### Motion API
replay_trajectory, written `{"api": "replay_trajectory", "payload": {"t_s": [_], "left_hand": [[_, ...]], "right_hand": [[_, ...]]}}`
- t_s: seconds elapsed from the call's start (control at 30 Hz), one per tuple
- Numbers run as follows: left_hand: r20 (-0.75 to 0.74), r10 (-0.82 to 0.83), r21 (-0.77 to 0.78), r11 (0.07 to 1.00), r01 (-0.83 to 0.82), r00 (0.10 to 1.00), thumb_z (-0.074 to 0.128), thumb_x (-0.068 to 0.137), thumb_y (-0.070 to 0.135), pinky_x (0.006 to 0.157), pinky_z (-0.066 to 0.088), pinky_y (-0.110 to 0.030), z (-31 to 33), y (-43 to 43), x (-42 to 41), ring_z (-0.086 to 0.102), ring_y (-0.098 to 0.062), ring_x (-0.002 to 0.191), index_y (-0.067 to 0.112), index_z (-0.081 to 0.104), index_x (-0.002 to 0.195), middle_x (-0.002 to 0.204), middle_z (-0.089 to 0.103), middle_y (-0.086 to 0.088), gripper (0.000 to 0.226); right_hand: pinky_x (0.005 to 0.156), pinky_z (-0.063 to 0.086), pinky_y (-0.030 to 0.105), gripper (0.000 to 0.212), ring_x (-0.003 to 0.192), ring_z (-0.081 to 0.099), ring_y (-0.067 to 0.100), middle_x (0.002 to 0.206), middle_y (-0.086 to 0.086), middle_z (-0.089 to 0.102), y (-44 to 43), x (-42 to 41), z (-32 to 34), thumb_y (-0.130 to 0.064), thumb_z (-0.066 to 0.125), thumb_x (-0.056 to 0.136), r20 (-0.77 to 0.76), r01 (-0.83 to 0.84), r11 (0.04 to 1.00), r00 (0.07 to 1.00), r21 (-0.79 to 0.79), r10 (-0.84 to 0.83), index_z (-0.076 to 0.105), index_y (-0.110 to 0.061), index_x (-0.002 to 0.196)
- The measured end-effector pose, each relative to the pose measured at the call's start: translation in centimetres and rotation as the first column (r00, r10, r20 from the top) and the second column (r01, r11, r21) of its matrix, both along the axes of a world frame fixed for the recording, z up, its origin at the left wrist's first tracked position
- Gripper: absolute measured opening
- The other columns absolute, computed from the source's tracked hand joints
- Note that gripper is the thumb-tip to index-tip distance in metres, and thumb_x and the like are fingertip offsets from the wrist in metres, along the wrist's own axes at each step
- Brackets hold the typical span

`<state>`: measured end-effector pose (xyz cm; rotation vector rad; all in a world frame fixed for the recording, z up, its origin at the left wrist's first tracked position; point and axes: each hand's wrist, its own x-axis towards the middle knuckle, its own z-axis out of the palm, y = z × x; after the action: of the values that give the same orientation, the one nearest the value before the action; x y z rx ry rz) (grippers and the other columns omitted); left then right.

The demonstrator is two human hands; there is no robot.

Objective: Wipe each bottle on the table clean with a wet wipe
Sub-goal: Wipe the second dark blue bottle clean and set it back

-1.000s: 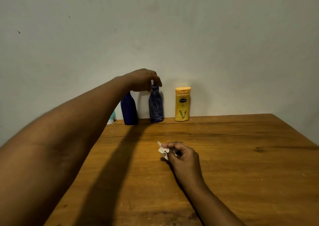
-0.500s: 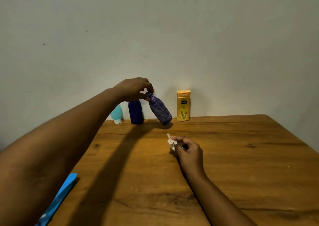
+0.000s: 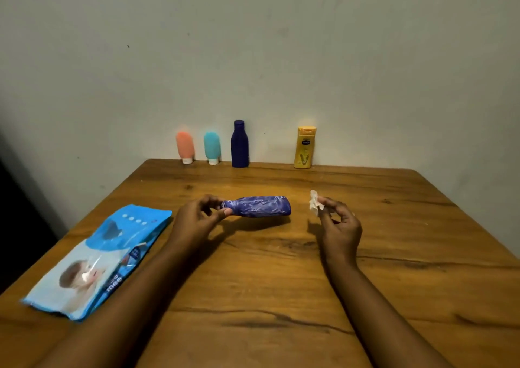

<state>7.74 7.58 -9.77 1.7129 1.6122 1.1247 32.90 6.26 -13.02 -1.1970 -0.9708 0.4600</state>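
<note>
A plain, pale grey-green wall [image 3: 281, 44] fills the upper half of the view, matt and slightly uneven, with a few small dark specks and faint smudges. A wooden table [image 3: 281, 283] stands with its far edge against this wall. Its top is warm orange-brown, marked by dark grain lines and knots. At the far left, beside the table's edge, lies a dark unlit area [image 3: 17, 213]. The light is dim and warm, leaving soft shadows on the tabletop.

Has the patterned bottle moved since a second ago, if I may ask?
Yes. The patterned bottle left the back row beside the yellow bottle, towards the person, held sideways.
</note>
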Motion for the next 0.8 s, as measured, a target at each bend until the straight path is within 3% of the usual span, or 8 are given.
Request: {"api": "replay_trajectory", "payload": {"t_s": [0.1,0.3,0.4,0.5,0.57,0.6,0.67,0.8], "left_hand": [[-0.04,-0.013,0.021,1.0,0.014,0.999,0.076,0.083,0.032,0.068,0.048,-0.028,-1.5,-1.7,0.5,0.061,-0.008,0.089,0.032,0.068,0.099,0.093,0.066,0.014,0.019],[-0.097,-0.02,-0.046,0.999,0.016,0.995,0.083,0.074,0.036,0.071,0.054,-0.033,-2.7,-2.9,1.1,0.064,-0.007,0.083,0.026,0.07,0.098,0.088,0.069,0.009,0.029],[-0.13,-0.019,-0.056,0.998,0.012,0.991,0.084,0.072,0.036,0.076,0.057,-0.04,-2.8,-3.3,1.4,0.065,-0.007,0.082,0.027,0.07,0.098,0.086,0.069,0.009,0.03],[-0.138,-0.03,-0.071,0.997,0.02,0.99,0.086,0.07,0.033,0.081,0.057,-0.035,-2.7,-3.4,1.4,0.063,-0.003,0.087,0.029,0.068,0.106,0.093,0.068,0.012,0.04],[-0.105,-0.028,-0.079,0.997,0.02,0.994,0.087,0.07,0.028,0.083,0.057,-0.034,-2.7,-3.3,1.3,0.065,-0.004,0.088,0.027,0.069,0.104,0.093,0.07,0.011,0.038],[-0.097,-0.025,-0.085,0.996,0.017,0.995,0.087,0.071,0.027,0.083,0.058,-0.035,-2.7,-3.3,1.3,0.065,-0.005,0.088,0.026,0.071,0.103,0.093,0.07,0.01,0.036],[-0.103,-0.02,-0.094,0.995,0.01,0.994,0.086,0.071,0.026,0.083,0.058,-0.034,-2.6,-3.4,1.3,0.065,-0.004,0.089,0.027,0.071,0.103,0.094,0.07,0.011,0.035],[-0.107,-0.02,-0.111,0.994,0.008,0.994,0.085,0.072,0.027,0.082,0.057,-0.032,-2.4,-3.3,1.4,0.064,-0.003,0.091,0.028,0.07,0.105,0.097,0.069,0.011,0.036]], "right_hand": [[0.077,0.056,0.044,0.031,0.093,0.063,0.009,0.101,-0.014,0.067,-1.5,-0.9,0.0,-0.006,0.06,0.088,0.031,-0.088,0.996,0.996,-0.008,0.088,0.069,-0.035,0.095],[0.082,0.054,0.025,0.043,0.105,0.055,0.002,0.118,-0.01,0.056,-2.7,-2.1,0.4,-0.002,0.05,0.093,0.051,-0.301,0.951,0.951,-0.072,0.305,0.061,-0.032,0.121],[0.084,0.053,0.027,0.038,0.105,0.054,0.005,0.111,-0.009,0.052,-2.7,-2.2,0.6,-0.002,0.049,0.094,0.018,-0.388,0.917,0.92,-0.098,0.391,0.068,-0.03,0.11],[0.078,0.052,0.02,0.032,0.099,0.054,0.005,0.105,-0.003,0.051,-3.0,-2.6,1.0,0.002,0.053,0.09,0.035,-0.433,0.897,0.899,-0.089,0.437,0.071,-0.025,0.091],[0.081,0.054,0.027,0.028,0.101,0.054,0.003,0.107,-0.004,0.052,-2.8,-2.8,0.8,0.001,0.056,0.088,0.06,-0.458,0.882,0.883,-0.113,0.466,0.072,-0.022,0.09],[0.085,0.053,0.03,0.023,0.104,0.053,0.001,0.108,-0.006,0.052,-2.7,-2.7,0.5,-0.002,0.06,0.086,0.095,-0.469,0.874,0.871,-0.125,0.481,0.073,-0.02,0.092],[0.088,0.049,0.022,0.017,0.107,0.051,-0.005,0.111,-0.01,0.054,-2.6,-2.7,0.1,-0.009,0.07,0.081,0.244,-0.467,0.871,0.836,-0.156,0.492,0.072,-0.018,0.095],[0.073,0.046,0.01,0.017,0.091,0.057,-0.002,0.098,-0.012,0.06,-2.7,-4.2,0.1,-0.004,0.071,0.076,0.527,-0.348,0.931,0.775,-0.107,0.35,0.068,-0.019,0.084]]}}
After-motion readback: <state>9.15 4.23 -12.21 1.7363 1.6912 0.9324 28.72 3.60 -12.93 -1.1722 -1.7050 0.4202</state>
